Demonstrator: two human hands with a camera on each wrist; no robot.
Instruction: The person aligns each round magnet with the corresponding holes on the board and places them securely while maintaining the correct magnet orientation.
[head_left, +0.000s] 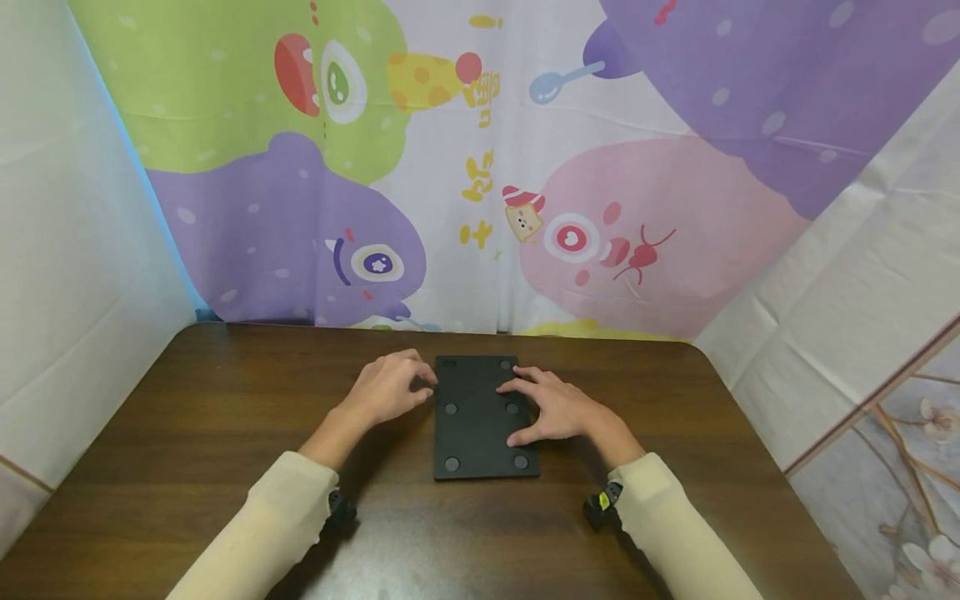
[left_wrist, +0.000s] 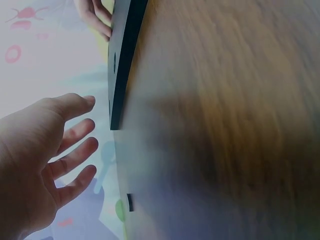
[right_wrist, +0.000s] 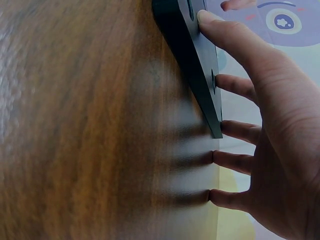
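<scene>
A flat black rectangular board lies on the table, with several round dark pads on its upper face near the edges. The left hand hovers beside its left edge, fingers loosely bent. In the left wrist view that left hand holds nothing and appears apart from the board. Over the board's right side, the right hand is spread. The right wrist view shows its thumb and some fingertips touching or very near the board, while other fingertips reach past its end.
The brown wooden table has rounded far corners. Behind it hangs a curtain with cartoon figures, and pale cloth walls stand at both sides. Dark wrist devices sit under both sleeves. A small dark piece is near the table's far edge.
</scene>
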